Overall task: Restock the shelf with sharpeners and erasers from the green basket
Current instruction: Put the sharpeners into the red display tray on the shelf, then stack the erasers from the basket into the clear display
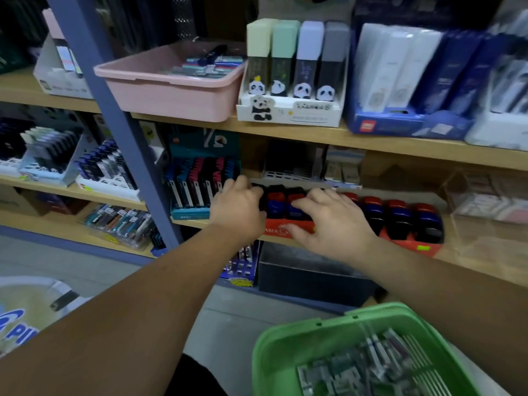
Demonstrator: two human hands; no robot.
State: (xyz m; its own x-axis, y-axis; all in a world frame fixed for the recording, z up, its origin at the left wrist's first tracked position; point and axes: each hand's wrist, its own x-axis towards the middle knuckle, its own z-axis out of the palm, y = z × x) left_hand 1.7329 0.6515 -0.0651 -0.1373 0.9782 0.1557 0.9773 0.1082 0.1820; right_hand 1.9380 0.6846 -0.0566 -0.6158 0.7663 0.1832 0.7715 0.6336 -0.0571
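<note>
Right hand point(328, 221) lies spread and released across red-and-blue plastic sharpeners point(398, 215) in a red cardboard tray point(405, 243) lettered "FABER-C"; left hand point(237, 208), at its nine o'clock, curls over the row's end, grasp unclear.

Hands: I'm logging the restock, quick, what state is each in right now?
Left hand: fingers curled at the sharpeners, grip cannot be told.
Right hand: open, fingers spread on the sharpeners.

glossy plastic green basket point(274, 347), matt wooden shelf point(400, 144)
</note>
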